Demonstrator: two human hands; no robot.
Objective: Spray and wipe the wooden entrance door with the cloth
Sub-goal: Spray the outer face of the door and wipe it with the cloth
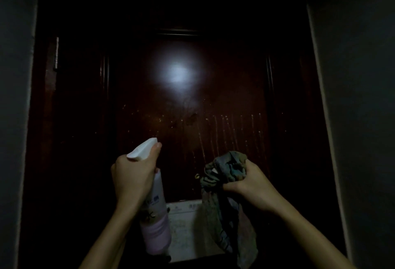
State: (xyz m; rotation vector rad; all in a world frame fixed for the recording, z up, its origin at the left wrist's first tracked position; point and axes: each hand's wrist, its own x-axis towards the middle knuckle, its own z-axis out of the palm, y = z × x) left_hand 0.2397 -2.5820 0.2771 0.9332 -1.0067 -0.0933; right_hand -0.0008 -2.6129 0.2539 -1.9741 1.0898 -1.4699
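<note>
The dark reddish wooden door point(213, 65) fills the middle of the head view, with a bright glare spot on its panel and wet drip streaks running down its lower right part. My left hand point(132, 174) grips a white and pink spray bottle point(156, 221) by the neck, a finger on the trigger, its nozzle aimed at the door. My right hand point(250, 185) holds a bunched grey-green striped cloth point(224, 183) just in front of the door, and the cloth's loose end hangs down below it.
Pale walls point(363, 97) flank the door on both sides, forming a narrow dim recess. A metal hinge point(56, 54) shows on the door's left edge. A light tiled floor patch point(183, 226) lies at the door's foot between my arms.
</note>
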